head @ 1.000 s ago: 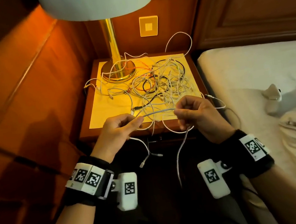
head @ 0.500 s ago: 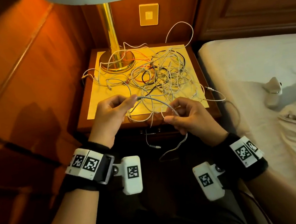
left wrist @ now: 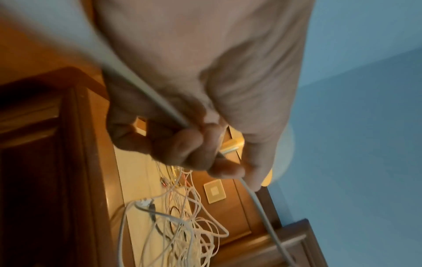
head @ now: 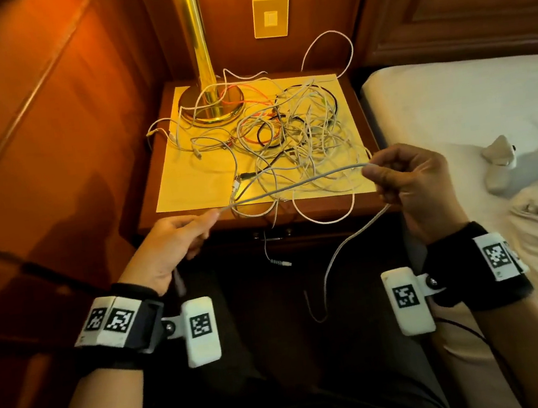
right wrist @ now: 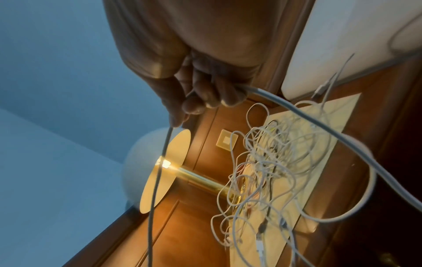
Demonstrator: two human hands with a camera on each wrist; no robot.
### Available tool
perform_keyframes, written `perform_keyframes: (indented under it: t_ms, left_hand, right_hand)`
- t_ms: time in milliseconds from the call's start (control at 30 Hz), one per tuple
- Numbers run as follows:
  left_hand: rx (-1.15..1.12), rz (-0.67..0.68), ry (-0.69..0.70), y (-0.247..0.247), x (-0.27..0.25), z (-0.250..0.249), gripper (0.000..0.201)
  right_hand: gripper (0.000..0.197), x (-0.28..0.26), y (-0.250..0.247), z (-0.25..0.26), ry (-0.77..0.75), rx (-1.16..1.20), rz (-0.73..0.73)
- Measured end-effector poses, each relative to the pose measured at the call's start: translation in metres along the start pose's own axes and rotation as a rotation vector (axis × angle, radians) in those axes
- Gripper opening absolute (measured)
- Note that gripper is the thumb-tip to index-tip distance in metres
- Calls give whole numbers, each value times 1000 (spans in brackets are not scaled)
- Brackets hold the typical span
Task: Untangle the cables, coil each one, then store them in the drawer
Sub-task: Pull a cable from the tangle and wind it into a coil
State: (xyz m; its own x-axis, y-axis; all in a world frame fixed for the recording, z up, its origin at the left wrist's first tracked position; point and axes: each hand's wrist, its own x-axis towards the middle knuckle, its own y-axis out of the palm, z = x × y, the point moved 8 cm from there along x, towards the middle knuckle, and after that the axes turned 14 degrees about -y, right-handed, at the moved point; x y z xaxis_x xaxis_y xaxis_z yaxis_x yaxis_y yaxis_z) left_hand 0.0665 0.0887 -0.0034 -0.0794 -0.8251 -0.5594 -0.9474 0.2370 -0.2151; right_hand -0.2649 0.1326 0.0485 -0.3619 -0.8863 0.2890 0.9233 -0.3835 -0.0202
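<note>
Nightstand [head: 357, 96] tangle [head: 300, 138] hides cable [head: 292, 185] ends; hands [head: 176, 240] grip it.

From the head camera we look down and forward, from up high, at the tabletop [head: 191, 193] with the pile of cables [head: 300, 138] and the lamp [head: 206, 75] at the back. The left wrist camera sits very close under our left hand [left wrist: 200, 90] and looks along the fingers toward the pile. The right wrist camera sits just as close under our right hand [right wrist: 194, 63]. All three views share the pile, the lamp and the wall switch [head: 271, 16].
</note>
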Motion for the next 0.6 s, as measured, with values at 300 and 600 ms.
perform_keyframes:
  t_ms: [300, 600]
  left_hand:
    - [-642, 86, -61, -19, 5, 1, 36]
    - [-705, -56, 172, 26, -9, -42, 31]
  right_hand:
    - [15, -13, -10, -40, 183, -143, -6]
    - [18, -36, 50, -57, 290, -329, 356]
